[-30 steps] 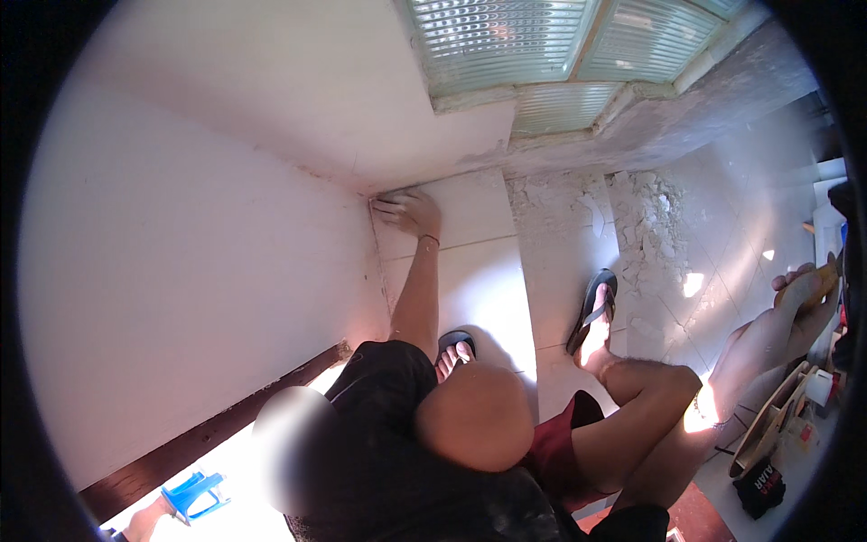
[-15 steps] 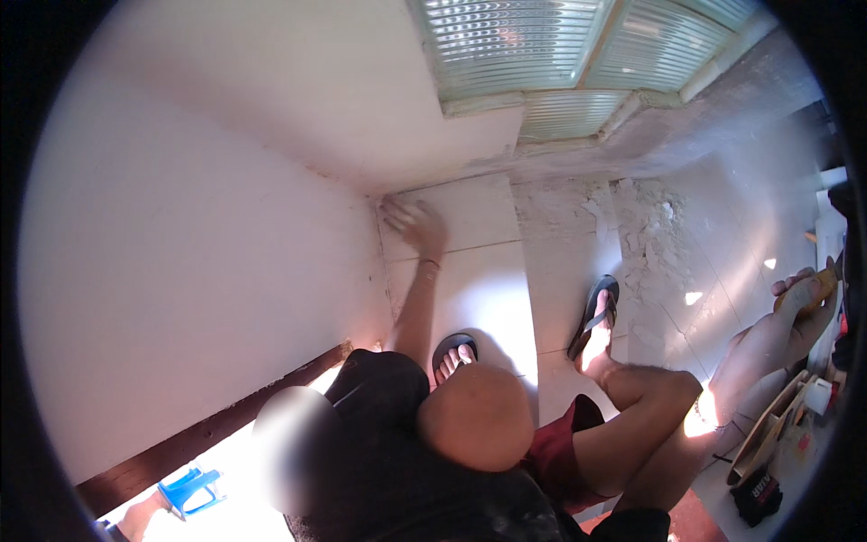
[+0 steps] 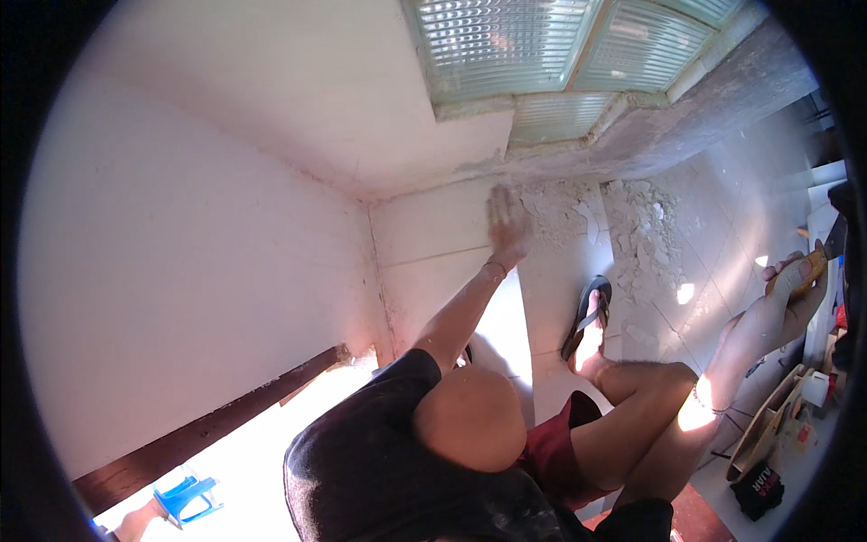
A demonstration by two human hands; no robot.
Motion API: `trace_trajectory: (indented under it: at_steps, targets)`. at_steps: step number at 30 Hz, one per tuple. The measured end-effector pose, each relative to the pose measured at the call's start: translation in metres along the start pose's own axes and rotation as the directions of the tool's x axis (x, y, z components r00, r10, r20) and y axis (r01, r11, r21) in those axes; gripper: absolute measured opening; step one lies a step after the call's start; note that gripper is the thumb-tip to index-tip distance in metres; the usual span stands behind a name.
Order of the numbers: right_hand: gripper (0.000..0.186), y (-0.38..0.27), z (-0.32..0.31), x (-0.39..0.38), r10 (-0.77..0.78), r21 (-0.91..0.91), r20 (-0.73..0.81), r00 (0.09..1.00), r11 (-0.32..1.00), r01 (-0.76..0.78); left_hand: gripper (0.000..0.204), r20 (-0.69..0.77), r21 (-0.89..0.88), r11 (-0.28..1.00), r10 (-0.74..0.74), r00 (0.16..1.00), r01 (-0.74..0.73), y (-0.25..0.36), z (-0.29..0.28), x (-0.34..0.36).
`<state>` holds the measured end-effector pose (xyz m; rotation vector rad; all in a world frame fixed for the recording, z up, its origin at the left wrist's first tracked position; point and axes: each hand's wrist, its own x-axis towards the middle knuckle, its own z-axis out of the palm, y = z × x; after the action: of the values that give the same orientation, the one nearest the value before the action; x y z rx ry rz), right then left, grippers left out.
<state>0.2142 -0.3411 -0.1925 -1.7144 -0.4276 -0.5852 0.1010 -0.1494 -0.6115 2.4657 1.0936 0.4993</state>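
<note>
My left hand [image 3: 508, 221] lies palm down on the white tiled floor [image 3: 433, 230], near the foot of the wall. Motion smears its fingers, but they look stretched out and hold nothing. To its right, pale flakes of plaster or paint [image 3: 564, 212] lie scattered over the tiles. Over at the far right, my right hand [image 3: 786, 282] is closed round the yellow-orange handle of a scraper [image 3: 815, 266]. The scraper's dark blade points up and away, its edge hard to make out. My right forearm rests by my bent knee.
Thicker flakes [image 3: 650, 221] lie under the wall with ribbed glass blocks [image 3: 501, 41]. A plain white wall [image 3: 199, 262] rises at left. At right are a wooden piece [image 3: 768, 425] and a black cloth-like item [image 3: 757, 492]. A blue plastic frame [image 3: 188, 499] sits lower left.
My left hand has swept right along the floor, from the wall corner to the edge of the flakes. My right hand keeps hold of the scraper, nearly in place.
</note>
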Motion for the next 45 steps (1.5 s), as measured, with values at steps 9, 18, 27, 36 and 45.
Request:
trace_trajectory:
  at_steps: [9, 18, 27, 36, 45]
  targets:
    - [0.033, -0.004, 0.002, -0.005, -0.044, -0.056, 0.009, 0.999, 0.997, 0.045, 0.077, -0.273, 0.039, 0.789, -0.582, 0.766, 0.613, -0.03, -0.032, 0.023]
    - [0.029, -0.015, 0.01, -0.01, -0.015, 0.023, 0.022, 1.0, 1.0, 0.014, 0.078, 0.237, -0.444, 0.881, 0.289, 0.928, -0.161, -0.013, -0.016, -0.016]
    - [0.035, 0.001, 0.004, -0.004, -0.008, 0.117, 0.035, 0.999, 0.993, 0.004, 0.075, -0.094, 0.149, 0.989, 0.019, 0.995, -0.005, -0.016, -0.016, -0.093]
    - [0.038, -0.002, 0.012, -0.01, -0.076, 0.068, 0.158, 0.985, 0.995, 0.066, 0.063, -0.203, 0.136, 0.99, 0.054, 0.978, -0.026, -0.084, -0.092, -0.032]
    - [0.025, 0.014, 0.008, -0.003, -0.041, 0.123, 0.069, 0.997, 0.992, 0.032, 0.065, -0.337, 0.229, 0.897, -0.29, 0.896, 0.377, -0.153, -0.111, -0.101]
